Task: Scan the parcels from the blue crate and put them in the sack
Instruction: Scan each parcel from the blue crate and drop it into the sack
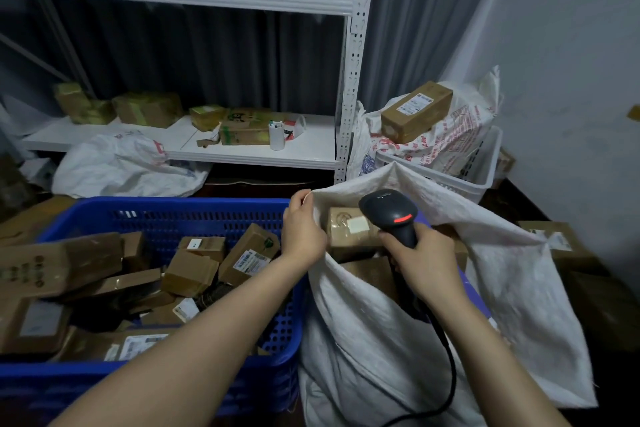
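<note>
Parcels [194, 274]: many left in blue crate [166, 215] | a few already in sack [398, 322] | left hand [303, 232] pinches sack rim open | right hand [420, 260] grips barcode scanner [389, 210] over sack mouth | task partly done

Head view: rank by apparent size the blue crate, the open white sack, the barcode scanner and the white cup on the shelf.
1. blue crate and white sack: alike, both cropped, unranked.
2. barcode scanner.
3. white cup, though it stands farther away.
</note>
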